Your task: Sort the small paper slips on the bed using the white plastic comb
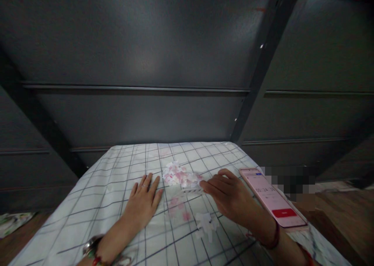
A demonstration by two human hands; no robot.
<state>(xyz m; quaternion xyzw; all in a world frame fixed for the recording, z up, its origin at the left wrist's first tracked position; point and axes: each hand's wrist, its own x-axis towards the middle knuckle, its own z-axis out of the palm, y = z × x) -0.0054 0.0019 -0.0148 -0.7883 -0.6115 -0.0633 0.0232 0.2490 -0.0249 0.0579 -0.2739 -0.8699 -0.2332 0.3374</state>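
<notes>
Scraps (174, 174) lie heaped, white with pink blotches.

paper-scrap pile (175, 174) on tablecloth (119, 170) | left hand (144, 201) left of pile | smartphone (271, 198) right of right hand (232, 194) | panel (163, 120) behind tablecloth

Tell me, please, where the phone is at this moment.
In the head view, the phone lies near the right edge of the checked cloth, just to the right of the right hand.
</notes>
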